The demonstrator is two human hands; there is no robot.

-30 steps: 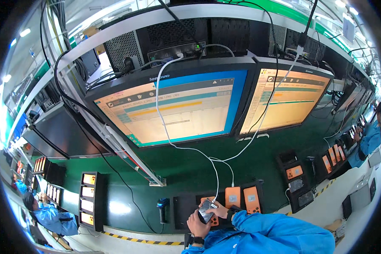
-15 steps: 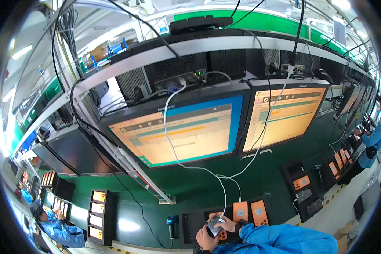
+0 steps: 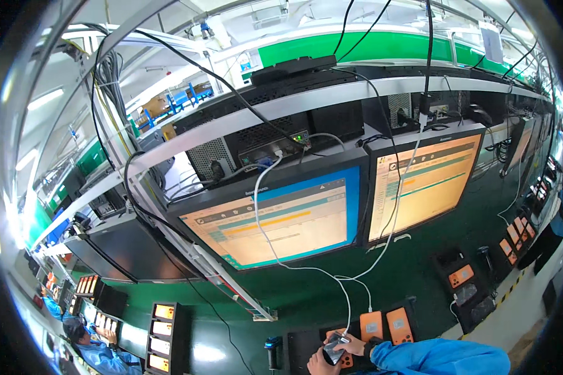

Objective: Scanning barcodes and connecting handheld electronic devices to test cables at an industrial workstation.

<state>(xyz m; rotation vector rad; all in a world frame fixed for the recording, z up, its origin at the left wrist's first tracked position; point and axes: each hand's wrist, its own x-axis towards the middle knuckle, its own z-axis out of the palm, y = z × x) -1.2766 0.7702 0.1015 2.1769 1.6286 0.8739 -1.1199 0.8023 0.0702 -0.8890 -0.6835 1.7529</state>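
A phone with a shiny dark face (image 3: 334,354) is held low in the picture, slightly tilted. My left hand (image 3: 321,364) is closed around its near left side, partly cut off by the lower edge. At the far edge of this phone, my right hand (image 3: 355,345) is closed with its fingertips at the plug of a white cable (image 3: 346,306); whether the plug is fully seated is too small to tell. Beneath and beside the hands, an orange phone (image 3: 348,361) shows in part. To the right lie two more orange phones (image 3: 371,325) (image 3: 400,326), the nearer one joined to another white cable.
Two lit monitors (image 3: 275,215) (image 3: 422,181) stand beyond my hands. A handheld scanner (image 3: 273,351) is left of the black tray (image 3: 299,351). Racks of phones (image 3: 176,337) sit farther left, near another person in blue (image 3: 103,357). More phones (image 3: 461,275) lie right.
The whole view has shifted, so the bench and monitors appear lower and farther right. Both hands keep hold at the phone and cable, with the phone's face turned slightly.
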